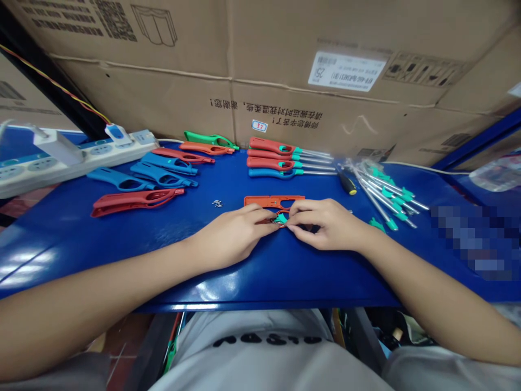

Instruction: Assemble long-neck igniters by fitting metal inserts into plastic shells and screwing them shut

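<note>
My left hand (236,234) and my right hand (325,224) meet over the middle of the blue table, fingertips nearly touching. My left fingers are closed on an orange lighter handle half, mostly hidden beneath them. A small green trigger (280,218) sits between the hands. The thumb and fingers of my right hand pinch at its right side, on something too small to make out. Just behind the hands lies another orange handle half (260,201), flat on the table. Small metal screws (217,203) lie in a little pile to the left.
Blue, red, orange and green handles (138,201) lie at left, beside a white power strip (101,155). Assembled lighters (272,163) stack at the back. A black-yellow screwdriver (347,183) and metal tubes with green parts (391,201) lie right. Cardboard (277,65) stands behind the blue table (293,277).
</note>
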Tool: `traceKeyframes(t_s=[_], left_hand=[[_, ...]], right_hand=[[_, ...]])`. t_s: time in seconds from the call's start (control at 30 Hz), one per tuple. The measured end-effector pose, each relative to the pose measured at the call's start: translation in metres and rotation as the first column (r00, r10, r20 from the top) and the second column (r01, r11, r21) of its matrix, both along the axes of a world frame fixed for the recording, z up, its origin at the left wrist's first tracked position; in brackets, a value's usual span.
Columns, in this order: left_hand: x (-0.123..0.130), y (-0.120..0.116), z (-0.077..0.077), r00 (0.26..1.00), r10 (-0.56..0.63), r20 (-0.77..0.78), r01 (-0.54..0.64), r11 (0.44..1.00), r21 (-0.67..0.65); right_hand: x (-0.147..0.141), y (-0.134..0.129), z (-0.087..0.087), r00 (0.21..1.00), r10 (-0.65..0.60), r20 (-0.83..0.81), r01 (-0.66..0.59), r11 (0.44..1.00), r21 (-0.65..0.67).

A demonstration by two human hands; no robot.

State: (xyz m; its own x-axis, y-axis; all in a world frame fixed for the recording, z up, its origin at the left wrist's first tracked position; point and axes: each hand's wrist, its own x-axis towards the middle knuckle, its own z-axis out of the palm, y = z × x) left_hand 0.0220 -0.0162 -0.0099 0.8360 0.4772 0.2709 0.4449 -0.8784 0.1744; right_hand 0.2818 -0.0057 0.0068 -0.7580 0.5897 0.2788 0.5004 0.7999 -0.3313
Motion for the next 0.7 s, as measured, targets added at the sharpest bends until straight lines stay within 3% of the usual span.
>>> traceKeyframes(t_s=[0.23,0.53,0.7], left_hand=[[0.001,0.000,0.002,1.000,0.003,-0.012,-0.003,1.000,-0.002],[0.000,0.001,0.002,1.000,-0.002,-0.003,0.002,1.000,-0.024],[0.001,0.001,0.001,1.000,0.008,0.011,-0.008,1.000,-0.030]], right_hand=[[0.010,0.007,0.013,1.000,-0.016,-0.013,0.016,0.998,-0.054],[0.012,0.015,0.008,0.999,-0.005,0.046,0.013,0.986,-0.168],[0.011,0.015,0.005,0.997,-0.021,0.071,0.030,0.992,-0.126]])
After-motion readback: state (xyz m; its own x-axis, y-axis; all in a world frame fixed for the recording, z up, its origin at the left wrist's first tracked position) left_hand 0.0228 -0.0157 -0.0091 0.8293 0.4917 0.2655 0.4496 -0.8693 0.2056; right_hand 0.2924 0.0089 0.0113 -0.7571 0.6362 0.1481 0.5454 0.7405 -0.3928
